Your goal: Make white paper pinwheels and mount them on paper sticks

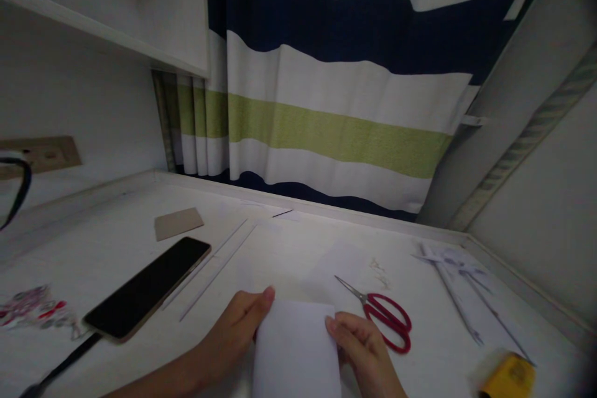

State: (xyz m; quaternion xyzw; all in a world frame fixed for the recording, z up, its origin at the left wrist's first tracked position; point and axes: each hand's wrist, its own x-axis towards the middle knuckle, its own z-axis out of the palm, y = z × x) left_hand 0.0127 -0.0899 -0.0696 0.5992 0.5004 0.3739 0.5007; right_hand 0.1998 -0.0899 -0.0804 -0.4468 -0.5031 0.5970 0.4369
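Observation:
A white sheet of paper (296,348) lies on the white desk (289,249) near the front edge. My left hand (233,333) grips its left side, thumb on top near the upper left corner. My right hand (361,345) holds its right edge with bent fingers pressed to the paper. Red-handled scissors (385,317) lie closed just right of my right hand, blades pointing up-left.
A black phone (147,286) with a cable lies at the left, next to two thin paper strips (212,270) and a brown card piece (178,222). Folded paper shapes (459,273) and a yellow object (508,376) sit at the right. A striped curtain (336,106) hangs behind.

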